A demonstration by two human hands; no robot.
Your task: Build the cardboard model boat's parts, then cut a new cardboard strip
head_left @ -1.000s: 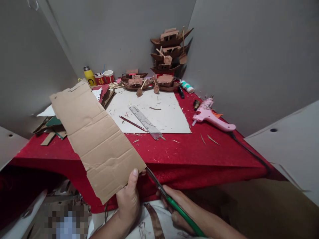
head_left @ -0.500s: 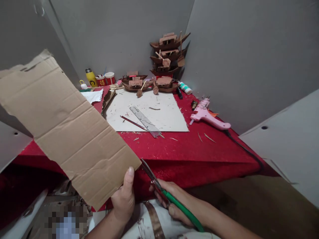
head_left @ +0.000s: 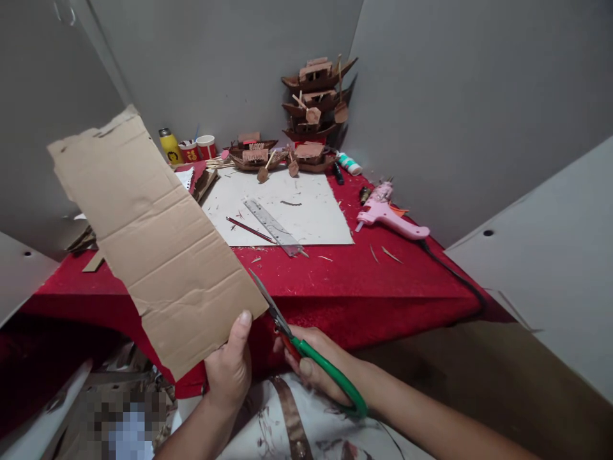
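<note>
A long piece of creased brown cardboard (head_left: 163, 243) slants up to the left in front of the table. My left hand (head_left: 230, 364) grips its lower right corner, thumb on top and fingers hidden behind. In my right hand (head_left: 320, 364) are scissors with green handles (head_left: 335, 380), the fingers wrapped round the grips. The scissor blades point up and left, at the cardboard's right edge near its lower corner; whether they touch it I cannot tell.
On the red-covered table (head_left: 407, 275) lie a white board (head_left: 316, 220), a clear ruler (head_left: 272, 227), a pencil (head_left: 251, 230) and a pink glue gun (head_left: 393, 217). Wooden model boats (head_left: 313, 108), red cups (head_left: 207, 148) and a yellow bottle (head_left: 170, 147) stand behind.
The cardboard has tilted more upright and shifted right at its upper end. The scissors have moved up and left, with their blades now alongside the cardboard's right edge.
</note>
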